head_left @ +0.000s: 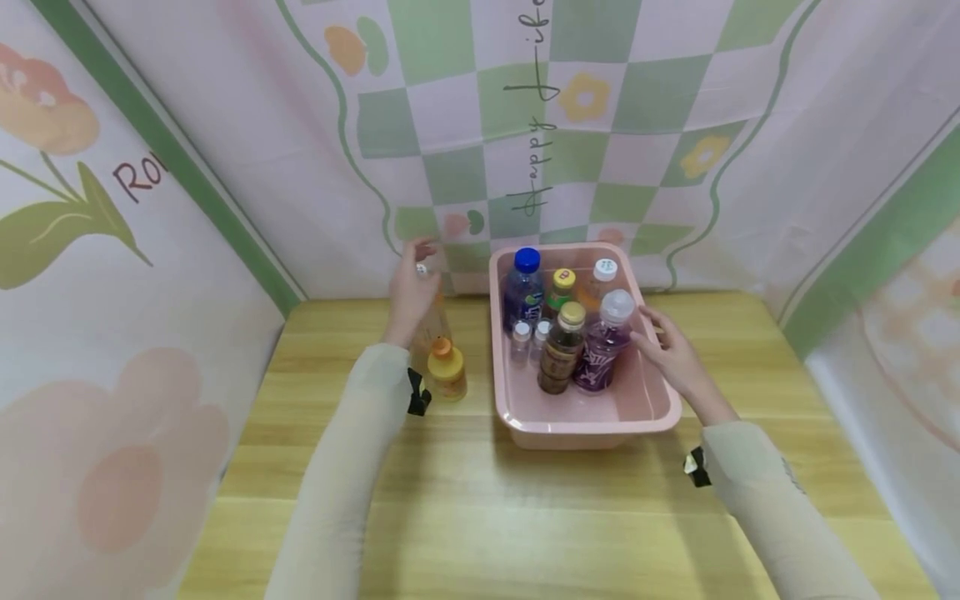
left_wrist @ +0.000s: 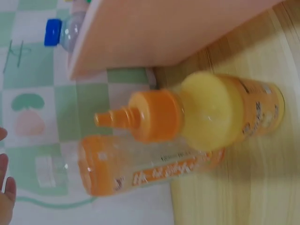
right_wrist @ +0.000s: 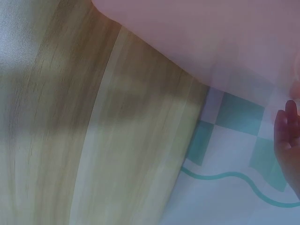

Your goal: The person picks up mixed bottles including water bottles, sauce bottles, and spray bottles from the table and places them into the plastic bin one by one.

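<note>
My left hand [head_left: 414, 292] is raised over a group of bottles to the left of a pink basin [head_left: 585, 427], its fingers loosely bent. In the left wrist view its fingertips show at the edge, apart from the bottles. Under it stand a yellow bottle [left_wrist: 211, 112] with an orange nozzle cap, a clear bottle [left_wrist: 164, 164] with an orange cap and label, and a white-capped clear bottle [left_wrist: 47, 171], partly hidden. My right hand [head_left: 671, 354] is at the basin's right rim, fingers loosely spread, thumb close to a purple drink bottle [head_left: 600, 354].
Inside the basin stand a blue-capped bottle [head_left: 525, 292], a gold-capped brown bottle [head_left: 561, 354], a small yellow-capped bottle [head_left: 562, 287], a white-capped orange bottle [head_left: 602, 279] and two small clear bottles [head_left: 520, 343]. A patterned cloth [head_left: 480, 108] hangs behind the wooden table [head_left: 525, 517].
</note>
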Available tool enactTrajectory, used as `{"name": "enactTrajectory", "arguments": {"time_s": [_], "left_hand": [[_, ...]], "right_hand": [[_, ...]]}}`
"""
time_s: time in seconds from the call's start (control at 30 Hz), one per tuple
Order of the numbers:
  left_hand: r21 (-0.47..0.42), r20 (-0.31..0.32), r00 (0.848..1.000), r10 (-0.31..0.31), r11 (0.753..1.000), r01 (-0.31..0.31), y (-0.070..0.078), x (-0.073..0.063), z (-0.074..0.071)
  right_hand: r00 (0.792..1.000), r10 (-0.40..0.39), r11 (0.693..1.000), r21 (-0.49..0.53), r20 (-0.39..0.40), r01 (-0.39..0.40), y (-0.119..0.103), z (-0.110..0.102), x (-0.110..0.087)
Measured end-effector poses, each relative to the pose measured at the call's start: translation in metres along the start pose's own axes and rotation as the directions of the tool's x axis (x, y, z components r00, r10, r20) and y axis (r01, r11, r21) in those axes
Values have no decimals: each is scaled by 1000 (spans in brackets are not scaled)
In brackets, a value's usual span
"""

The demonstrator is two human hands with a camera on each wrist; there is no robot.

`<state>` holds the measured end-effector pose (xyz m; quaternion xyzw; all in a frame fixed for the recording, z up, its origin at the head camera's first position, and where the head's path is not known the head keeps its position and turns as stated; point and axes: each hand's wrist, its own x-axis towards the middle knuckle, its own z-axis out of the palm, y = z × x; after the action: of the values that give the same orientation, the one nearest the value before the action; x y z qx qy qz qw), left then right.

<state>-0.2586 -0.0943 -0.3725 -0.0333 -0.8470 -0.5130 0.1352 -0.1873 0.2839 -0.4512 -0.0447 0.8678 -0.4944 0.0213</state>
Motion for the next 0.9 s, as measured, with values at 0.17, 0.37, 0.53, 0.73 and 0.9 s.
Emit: {"name": "enactTrajectory", "arguments": {"time_s": [0.17,0.37,0.53,0.73,0.9], "left_hand": [[5,-28,998,-58,998,58,-10,1,-8],[-52,-46,992,-119,992,117,-16,0,-13],[-44,-39,991,-130,991,129,-21,-1,-13],[-36,-29,989,-146,989,145,-25,0,-12],[-1,-1,989,-146,989,146,-28,1,-10]], "right_hand": [[1000,-8,1000,-8,-6,8,2,0,1],[1000,1,1000,-6,-1,-1,4,0,2],[1000,5,1000,7,4,-5,3,1,2],[1000,0,1000,-2,0,0,2,1,1],[1000,3,1000,-12,-4,-3,3,1,1]]}}
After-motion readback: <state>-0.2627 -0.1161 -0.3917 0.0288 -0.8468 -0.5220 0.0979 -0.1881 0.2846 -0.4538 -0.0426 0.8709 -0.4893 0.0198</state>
